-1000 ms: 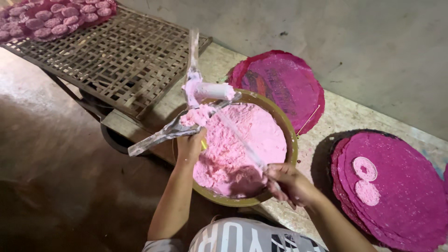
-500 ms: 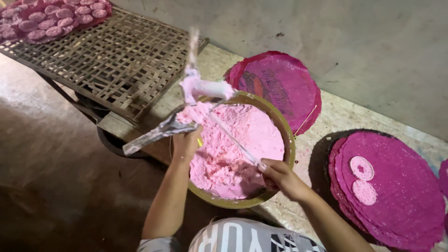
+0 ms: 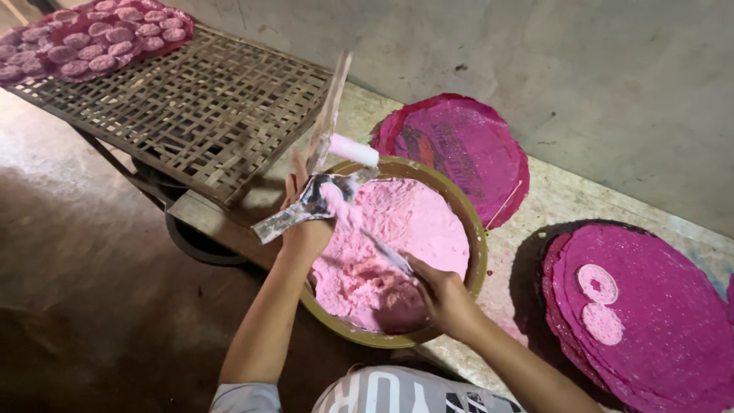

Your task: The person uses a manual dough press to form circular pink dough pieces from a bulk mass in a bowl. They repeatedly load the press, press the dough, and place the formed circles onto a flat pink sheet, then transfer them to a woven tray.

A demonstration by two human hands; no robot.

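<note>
A round olive-rimmed basin [image 3: 472, 218] holds pale pink paste [image 3: 413, 222]. My left hand [image 3: 306, 222] is at the basin's left rim, shut on a metal mould with long flat handles [image 3: 306, 206] smeared with paste; a pink cylinder [image 3: 353, 150] sticks out at its top. My right hand [image 3: 443, 294] is over the near right part of the basin, shut on a thin flat stick [image 3: 382, 248] whose tip reaches toward the mould.
A woven bamboo rack [image 3: 199, 107] on a stand is at the left, with several pink discs [image 3: 84, 46] at its far end. A magenta round mat [image 3: 466, 145] leans behind the basin. A stack of magenta mats [image 3: 657, 321] with two pink discs [image 3: 598, 284] lies at the right.
My left hand has brought the mould lower and closer to the basin rim. My right hand with the stick has shifted slightly toward the mould.
</note>
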